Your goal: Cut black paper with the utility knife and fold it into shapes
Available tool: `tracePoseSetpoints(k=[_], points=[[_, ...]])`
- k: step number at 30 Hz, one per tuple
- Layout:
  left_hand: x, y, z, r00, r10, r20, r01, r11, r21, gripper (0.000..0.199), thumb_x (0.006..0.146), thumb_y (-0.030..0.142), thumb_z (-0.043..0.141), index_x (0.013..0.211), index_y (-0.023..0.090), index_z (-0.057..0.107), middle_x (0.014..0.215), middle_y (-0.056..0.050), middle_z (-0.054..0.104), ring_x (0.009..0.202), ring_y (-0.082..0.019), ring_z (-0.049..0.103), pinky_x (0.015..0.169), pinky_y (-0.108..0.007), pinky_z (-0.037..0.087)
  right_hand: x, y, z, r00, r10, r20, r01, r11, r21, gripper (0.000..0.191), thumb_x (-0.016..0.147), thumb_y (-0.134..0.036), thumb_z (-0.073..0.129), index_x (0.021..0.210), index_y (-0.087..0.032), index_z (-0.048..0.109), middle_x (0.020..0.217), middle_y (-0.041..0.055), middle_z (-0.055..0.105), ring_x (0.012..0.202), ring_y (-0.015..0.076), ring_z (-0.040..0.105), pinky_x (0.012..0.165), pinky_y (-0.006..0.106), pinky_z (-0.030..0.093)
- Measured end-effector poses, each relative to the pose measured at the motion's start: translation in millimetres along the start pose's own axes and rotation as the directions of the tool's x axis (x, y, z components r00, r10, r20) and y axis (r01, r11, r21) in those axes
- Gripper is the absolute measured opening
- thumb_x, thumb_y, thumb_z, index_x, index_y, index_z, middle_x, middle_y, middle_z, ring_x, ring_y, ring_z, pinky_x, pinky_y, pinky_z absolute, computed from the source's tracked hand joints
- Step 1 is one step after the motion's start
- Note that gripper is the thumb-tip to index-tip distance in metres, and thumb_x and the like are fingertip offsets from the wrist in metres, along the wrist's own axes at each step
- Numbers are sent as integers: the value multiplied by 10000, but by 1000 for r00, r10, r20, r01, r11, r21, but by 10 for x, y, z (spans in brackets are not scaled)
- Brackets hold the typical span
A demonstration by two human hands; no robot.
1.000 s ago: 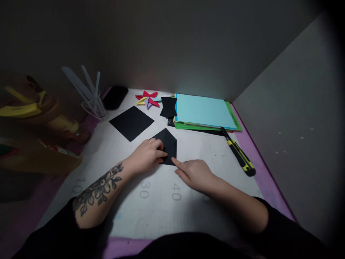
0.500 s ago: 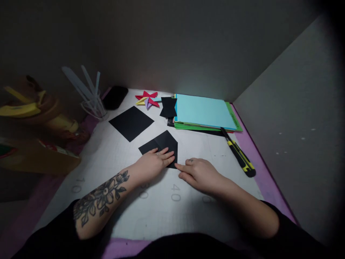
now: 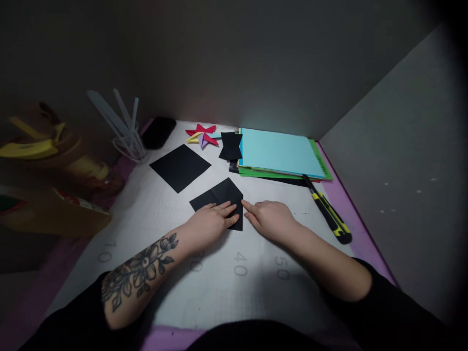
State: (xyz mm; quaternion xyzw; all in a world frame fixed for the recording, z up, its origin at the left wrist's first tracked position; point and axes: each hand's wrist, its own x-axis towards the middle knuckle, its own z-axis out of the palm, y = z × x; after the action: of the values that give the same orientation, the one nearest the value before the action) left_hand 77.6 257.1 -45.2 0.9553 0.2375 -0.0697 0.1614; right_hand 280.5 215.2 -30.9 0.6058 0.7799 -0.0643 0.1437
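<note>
A folded sheet of black paper [image 3: 227, 189] lies on the white mat with one corner turned in, leaving a straight right edge. My left hand [image 3: 210, 219] rests flat across its lower part, fingers spread, and hides some of it. On the right edge, near the upper right corner, the index fingertip of my right hand [image 3: 272, 219] touches the paper. That hand's thumb points the same way and its other fingers are curled; it holds nothing. Just behind lies a second, flat black paper square [image 3: 180, 168].
A stack of coloured paper [image 3: 280, 152] sits at the back, with a black paper cutout [image 3: 231, 146] at its left edge. A folded paper star [image 3: 202, 135] and a phone [image 3: 160, 132] lie farther left. On the right is a utility knife [image 3: 331, 214]; a clear cup [image 3: 129, 146] holds strips.
My right index finger has slid away from me along the paper's right edge, from the lower corner to near the upper one. My left hand stays pressed on the paper.
</note>
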Motion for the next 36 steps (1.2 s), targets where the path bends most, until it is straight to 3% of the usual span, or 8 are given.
tracePoseSetpoints(k=[10,14,18,22,25,28,30,36], points=[[-41,8,-20,999,-32,-37,33,999,29,500,895,122,430,1367,281,485,1503,-107,361,1364,-318,352,992,-509,381,158,76,85,996,88,-21,-87,996,24,473,978,-414,274,1415,-295,408,977,86,703,849,240,647,649,312,418],[-49,-54,4,996,-26,-84,28,999,26,458,897,153,442,1336,258,522,1468,-93,425,1350,-307,377,1002,-508,374,157,111,150,978,72,-194,-52,993,108,452,963,-393,351,1361,-232,492,1005,121,667,939,269,594,752,368,448],[-74,-127,26,990,-66,-125,70,997,28,424,900,264,505,1323,256,538,1452,-75,450,1363,-329,350,1021,-525,359,70,159,250,860,-180,-477,309,928,207,366,922,-301,460,1243,-192,600,1189,142,604,1131,258,498,944,427,408],[-105,-156,20,991,-87,-101,89,996,23,455,908,285,486,1362,269,493,1491,-48,390,1396,-342,277,1043,-538,328,49,173,321,717,-494,-492,654,721,229,295,910,-286,479,1140,-223,653,1224,103,624,1199,228,495,984,443,406],[-86,-156,24,985,-109,-132,109,994,-7,414,922,323,459,1327,281,529,1475,-31,422,1388,-336,297,1036,-532,329,87,134,323,760,-465,-454,633,688,354,231,912,-293,486,1027,-215,671,1158,95,647,1121,212,540,946,411,434],[-34,-153,46,974,-139,-180,131,990,-59,371,906,383,497,1248,283,601,1433,-31,483,1369,-324,336,1028,-519,339,127,64,298,869,-274,-413,459,760,460,162,841,-341,620,903,-192,624,1013,83,632,1015,224,534,878,377,445],[1,-153,67,970,-156,-188,142,986,-88,400,885,383,533,1266,271,586,1436,-40,478,1373,-322,330,1037,-529,327,151,19,278,913,-129,-388,318,821,474,275,760,-373,714,900,-181,574,975,78,592,994,244,503,850,371,434],[38,-164,109,977,-165,-137,148,981,-125,548,890,366,518,1410,227,417,1499,-75,375,1421,-314,225,1076,-570,262,294,-5,235,936,68,-345,99,891,444,237,809,-360,670,902,-191,531,965,73,566,966,254,481,832,355,392]])
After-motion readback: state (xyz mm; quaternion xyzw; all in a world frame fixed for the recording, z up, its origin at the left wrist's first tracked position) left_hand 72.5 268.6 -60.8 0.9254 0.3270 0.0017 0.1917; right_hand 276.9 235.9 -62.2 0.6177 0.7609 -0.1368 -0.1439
